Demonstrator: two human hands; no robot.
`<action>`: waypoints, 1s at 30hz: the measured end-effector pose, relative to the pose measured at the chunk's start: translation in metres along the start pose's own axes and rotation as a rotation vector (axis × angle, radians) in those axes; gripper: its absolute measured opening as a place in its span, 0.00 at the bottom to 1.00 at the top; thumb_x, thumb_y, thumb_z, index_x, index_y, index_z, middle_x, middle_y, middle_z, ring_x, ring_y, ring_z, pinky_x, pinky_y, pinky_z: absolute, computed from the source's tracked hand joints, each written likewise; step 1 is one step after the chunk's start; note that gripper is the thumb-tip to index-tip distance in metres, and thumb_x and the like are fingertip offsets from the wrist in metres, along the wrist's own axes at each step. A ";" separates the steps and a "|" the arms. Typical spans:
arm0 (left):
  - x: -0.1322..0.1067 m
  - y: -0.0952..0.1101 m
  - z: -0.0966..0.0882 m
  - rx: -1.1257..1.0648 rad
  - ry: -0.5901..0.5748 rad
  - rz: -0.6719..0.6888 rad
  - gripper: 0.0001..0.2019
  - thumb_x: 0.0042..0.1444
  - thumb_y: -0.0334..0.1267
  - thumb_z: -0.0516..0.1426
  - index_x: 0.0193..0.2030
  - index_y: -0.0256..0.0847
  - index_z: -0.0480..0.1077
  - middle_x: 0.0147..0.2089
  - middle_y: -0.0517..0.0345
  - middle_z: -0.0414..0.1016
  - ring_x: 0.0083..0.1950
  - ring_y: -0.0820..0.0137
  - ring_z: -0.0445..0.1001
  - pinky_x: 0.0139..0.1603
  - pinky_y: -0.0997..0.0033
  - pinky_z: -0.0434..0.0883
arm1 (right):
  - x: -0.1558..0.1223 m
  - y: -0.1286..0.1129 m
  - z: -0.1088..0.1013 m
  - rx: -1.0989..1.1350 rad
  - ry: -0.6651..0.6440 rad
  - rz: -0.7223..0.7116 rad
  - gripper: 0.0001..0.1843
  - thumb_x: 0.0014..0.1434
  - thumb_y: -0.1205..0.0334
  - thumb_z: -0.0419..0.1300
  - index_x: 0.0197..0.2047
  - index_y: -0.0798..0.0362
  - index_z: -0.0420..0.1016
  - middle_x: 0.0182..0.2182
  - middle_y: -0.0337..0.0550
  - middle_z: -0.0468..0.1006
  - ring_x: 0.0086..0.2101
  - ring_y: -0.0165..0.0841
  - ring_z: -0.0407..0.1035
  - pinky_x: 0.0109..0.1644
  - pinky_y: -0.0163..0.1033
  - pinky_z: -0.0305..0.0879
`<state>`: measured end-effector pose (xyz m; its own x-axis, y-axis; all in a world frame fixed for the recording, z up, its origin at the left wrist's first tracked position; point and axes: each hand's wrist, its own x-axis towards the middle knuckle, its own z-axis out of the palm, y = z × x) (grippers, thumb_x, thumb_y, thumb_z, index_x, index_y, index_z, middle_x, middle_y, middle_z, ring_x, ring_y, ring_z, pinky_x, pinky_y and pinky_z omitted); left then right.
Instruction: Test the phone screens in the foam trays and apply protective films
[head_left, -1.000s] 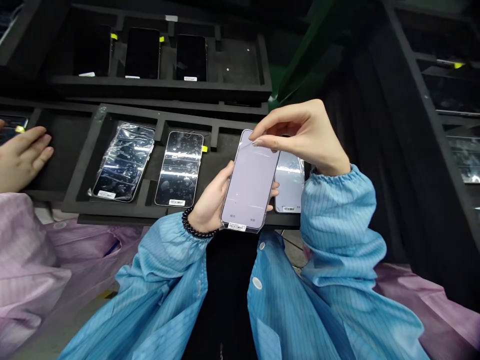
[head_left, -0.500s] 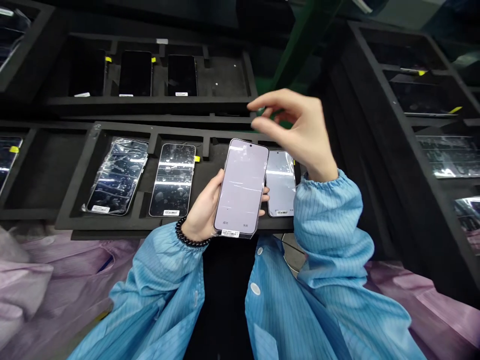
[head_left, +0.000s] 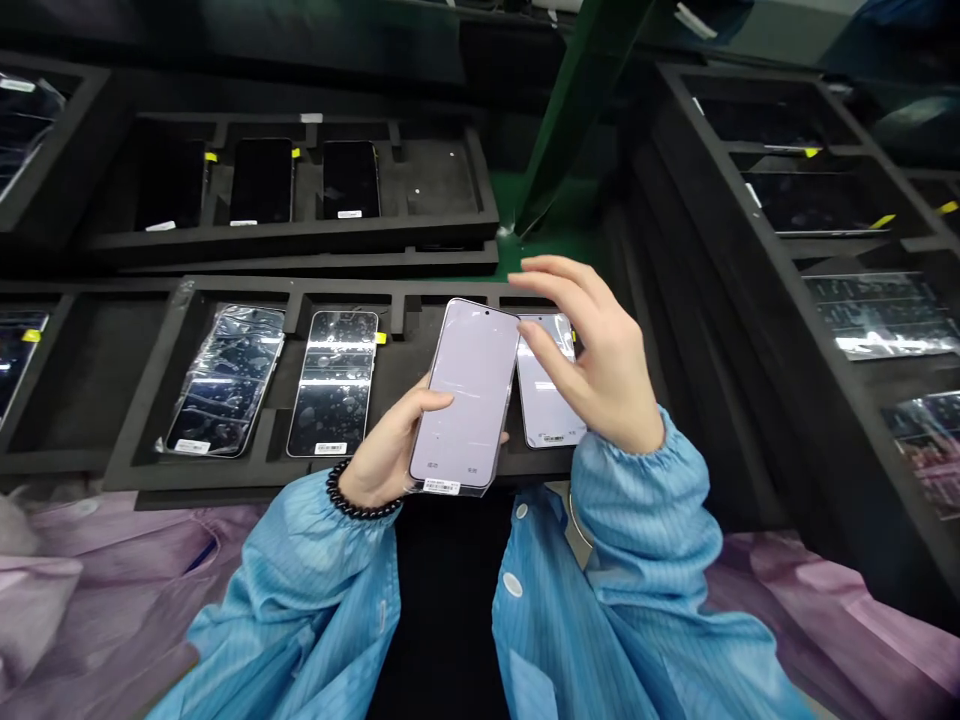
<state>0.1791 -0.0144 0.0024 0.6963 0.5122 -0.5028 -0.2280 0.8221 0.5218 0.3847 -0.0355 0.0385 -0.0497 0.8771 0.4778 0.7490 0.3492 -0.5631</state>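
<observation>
A smartphone [head_left: 472,400] with a lit pale lilac screen rests tilted in my left hand [head_left: 386,445]. My left thumb lies over its left edge, and a fingertip shows at its right side. A white barcode label sits at the phone's bottom end. My right hand [head_left: 600,360] is at the phone's upper right corner, thumb and fingers apart with nothing between them; whether the thumb tip touches the phone I cannot tell. Behind that hand, another lit phone [head_left: 544,400] lies in the black foam tray [head_left: 277,472], partly hidden.
Two dark phones, one in loose clear film [head_left: 229,380] and one with a yellow tab [head_left: 335,385], lie in the tray's left compartments. A further tray [head_left: 300,232] holds several phones behind. Stacked trays [head_left: 720,240] stand at right. A green post [head_left: 577,110] rises at the back.
My right hand has come down to the held phone's upper right corner. My left thumb has moved onto the phone's front edge. The whole view has shifted slightly.
</observation>
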 end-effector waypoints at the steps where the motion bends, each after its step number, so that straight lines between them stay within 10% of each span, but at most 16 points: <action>1: 0.000 0.003 -0.001 0.067 0.052 0.041 0.30 0.59 0.39 0.57 0.69 0.41 0.63 0.54 0.49 0.80 0.53 0.52 0.80 0.58 0.52 0.75 | -0.006 -0.001 -0.003 0.001 0.031 0.009 0.16 0.67 0.60 0.57 0.57 0.43 0.75 0.57 0.46 0.76 0.59 0.45 0.69 0.64 0.55 0.67; 5: -0.002 0.014 -0.008 0.385 0.175 0.273 0.31 0.63 0.46 0.55 0.72 0.45 0.58 0.69 0.52 0.68 0.71 0.52 0.65 0.69 0.54 0.66 | -0.039 -0.004 -0.017 0.038 0.068 0.033 0.17 0.65 0.66 0.60 0.55 0.43 0.76 0.52 0.44 0.80 0.53 0.42 0.74 0.58 0.51 0.71; 9: -0.016 0.010 -0.024 1.047 0.359 0.788 0.33 0.67 0.46 0.52 0.76 0.55 0.46 0.78 0.62 0.48 0.79 0.57 0.46 0.79 0.49 0.49 | -0.079 0.000 -0.024 -0.011 0.112 0.092 0.16 0.65 0.69 0.59 0.54 0.46 0.78 0.49 0.43 0.81 0.50 0.40 0.75 0.54 0.48 0.71; 14: -0.043 -0.001 -0.054 1.765 0.372 1.239 0.23 0.69 0.42 0.46 0.68 0.55 0.65 0.75 0.63 0.58 0.76 0.48 0.54 0.77 0.30 0.42 | -0.123 0.012 -0.014 -0.054 0.119 0.047 0.18 0.70 0.62 0.50 0.49 0.51 0.82 0.52 0.48 0.78 0.50 0.43 0.72 0.51 0.51 0.70; 19: -0.051 -0.007 -0.080 2.009 0.160 1.194 0.25 0.69 0.45 0.43 0.70 0.52 0.62 0.77 0.57 0.53 0.78 0.50 0.49 0.78 0.33 0.36 | -0.136 0.021 0.005 -0.120 0.107 -0.041 0.17 0.65 0.70 0.52 0.44 0.51 0.83 0.54 0.48 0.77 0.48 0.42 0.71 0.50 0.53 0.71; 30: -0.046 -0.006 -0.077 2.031 0.180 1.140 0.28 0.70 0.53 0.41 0.66 0.42 0.67 0.77 0.49 0.53 0.77 0.49 0.52 0.77 0.32 0.41 | -0.138 0.027 0.006 -0.148 0.097 -0.057 0.21 0.68 0.65 0.51 0.58 0.48 0.79 0.58 0.48 0.75 0.45 0.42 0.74 0.46 0.51 0.75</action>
<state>0.0965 -0.0237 -0.0305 0.7534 0.5184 0.4046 0.4599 -0.8551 0.2393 0.4080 -0.1449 -0.0461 -0.0364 0.8186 0.5733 0.8363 0.3390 -0.4310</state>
